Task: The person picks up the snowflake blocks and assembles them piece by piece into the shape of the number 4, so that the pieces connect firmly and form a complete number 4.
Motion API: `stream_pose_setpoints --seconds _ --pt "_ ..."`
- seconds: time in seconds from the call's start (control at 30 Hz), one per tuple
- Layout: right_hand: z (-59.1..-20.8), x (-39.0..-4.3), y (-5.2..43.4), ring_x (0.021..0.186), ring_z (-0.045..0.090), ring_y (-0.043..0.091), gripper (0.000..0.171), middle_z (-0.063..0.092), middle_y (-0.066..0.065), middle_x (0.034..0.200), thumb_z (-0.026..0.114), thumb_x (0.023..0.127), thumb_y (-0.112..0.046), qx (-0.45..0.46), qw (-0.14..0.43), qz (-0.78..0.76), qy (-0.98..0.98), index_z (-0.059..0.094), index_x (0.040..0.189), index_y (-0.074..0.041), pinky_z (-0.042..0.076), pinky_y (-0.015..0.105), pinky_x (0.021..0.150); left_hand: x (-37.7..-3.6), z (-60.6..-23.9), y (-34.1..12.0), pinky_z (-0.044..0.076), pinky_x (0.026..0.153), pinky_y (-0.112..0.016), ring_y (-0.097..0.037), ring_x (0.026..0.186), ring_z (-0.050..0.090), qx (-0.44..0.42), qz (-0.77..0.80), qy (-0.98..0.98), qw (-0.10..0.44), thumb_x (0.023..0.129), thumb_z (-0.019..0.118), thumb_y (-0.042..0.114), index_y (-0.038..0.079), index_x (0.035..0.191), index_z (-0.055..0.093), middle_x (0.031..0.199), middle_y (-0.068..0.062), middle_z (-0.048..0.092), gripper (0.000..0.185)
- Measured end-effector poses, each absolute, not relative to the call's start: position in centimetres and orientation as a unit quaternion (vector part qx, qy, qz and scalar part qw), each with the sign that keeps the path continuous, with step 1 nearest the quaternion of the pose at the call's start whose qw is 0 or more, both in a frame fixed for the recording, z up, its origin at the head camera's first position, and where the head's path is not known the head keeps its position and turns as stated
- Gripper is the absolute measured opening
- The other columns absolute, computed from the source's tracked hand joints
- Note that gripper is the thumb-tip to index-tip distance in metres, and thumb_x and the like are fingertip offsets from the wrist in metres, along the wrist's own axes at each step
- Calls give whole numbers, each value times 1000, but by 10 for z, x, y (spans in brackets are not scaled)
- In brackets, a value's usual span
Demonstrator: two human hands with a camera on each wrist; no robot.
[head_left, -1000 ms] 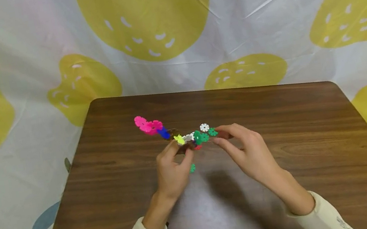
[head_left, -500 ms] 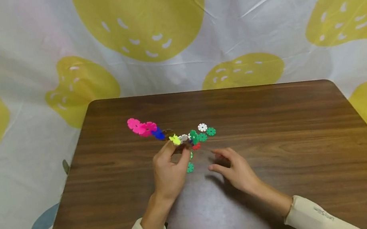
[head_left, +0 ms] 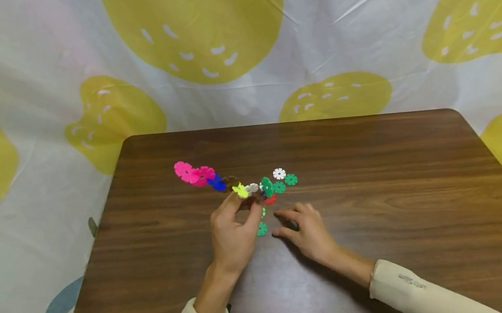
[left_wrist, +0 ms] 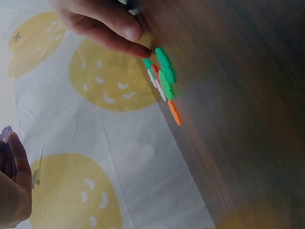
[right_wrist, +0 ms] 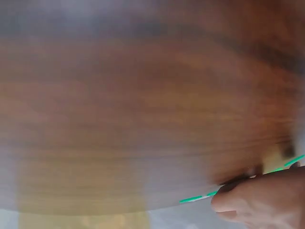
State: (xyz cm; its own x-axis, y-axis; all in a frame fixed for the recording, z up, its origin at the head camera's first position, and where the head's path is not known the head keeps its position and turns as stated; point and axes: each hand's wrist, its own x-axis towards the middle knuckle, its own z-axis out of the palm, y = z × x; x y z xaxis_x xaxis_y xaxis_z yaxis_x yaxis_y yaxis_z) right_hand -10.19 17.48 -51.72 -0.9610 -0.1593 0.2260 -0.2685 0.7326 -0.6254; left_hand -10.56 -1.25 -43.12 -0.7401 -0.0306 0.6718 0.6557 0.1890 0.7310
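Observation:
A chain of plastic snowflake discs (head_left: 215,182) runs from pink at the far left through blue, yellow and white to green. My left hand (head_left: 245,203) pinches the chain near its yellow disc (head_left: 239,190), holding it just above the table. My right hand (head_left: 286,220) lies with relaxed fingers on the wooden table (head_left: 388,200), holding nothing. Its fingertips are close to a loose green disc (head_left: 261,229). In the left wrist view, green discs (left_wrist: 164,71) and an orange one (left_wrist: 174,112) lie edge-on. The right wrist view is blurred, with a thin green disc edge (right_wrist: 195,198).
Loose discs lie by the chain's right end: a white disc (head_left: 279,174), a green disc (head_left: 290,179) and a red disc (head_left: 270,199). A white cloth with yellow fruit prints (head_left: 198,21) surrounds the table on all sides.
My right hand let go of the chain's right end, dropped back to the table and slid left toward the loose green disc. The left hand kept holding the chain in place.

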Motion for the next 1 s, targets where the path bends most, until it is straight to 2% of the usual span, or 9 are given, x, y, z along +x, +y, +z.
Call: stream_pose_setpoints --seconds 0.17,0.4,0.57,0.73,0.9,1.0 --pt "-523 -101 160 93 52 22 45 66 7 100 87 79 -27 148 110 343 -921 77 118 -7 33 35 81 -106 -432 -14 61 77 -25 -25 80 74 -215 -600 -716 287 86 70 -10 -1 103 76 90 -13 76 20" --pt "-527 -98 145 102 56 26 47 65 9 109 87 80 -20 197 138 356 -903 75 122 -4 46 40 89 -106 -431 -16 62 75 -29 -26 80 75 -213 -601 -714 290 86 71 -9 1 105 76 91 -14 76 22" --pt "-525 -100 138 101 58 22 35 68 6 107 84 82 -12 184 111 387 -897 76 116 -6 50 36 87 -107 -431 -17 61 74 -27 -26 78 74 -212 -604 -711 291 86 71 -10 1 104 76 89 -14 76 21" --pt "-519 -103 134 88 58 22 28 67 6 88 84 79 -4 151 79 427 -888 73 106 -8 47 31 79 -108 -430 -17 61 73 -27 -25 76 73 -215 -603 -711 291 85 70 -11 0 101 76 88 -13 75 20" --pt "-510 -105 137 83 65 14 26 73 5 85 80 85 -3 106 28 474 -874 75 109 -9 51 26 80 -108 -429 -19 61 72 -27 -25 76 73 -219 -599 -712 294 85 69 -11 -1 102 76 87 -13 75 21" --pt "-501 -106 144 76 64 11 23 75 9 86 78 89 -4 75 1 507 -858 76 111 -7 51 22 72 -107 -430 -21 61 74 -26 -26 78 73 -220 -599 -713 290 86 69 -10 -2 101 75 88 -14 75 19"
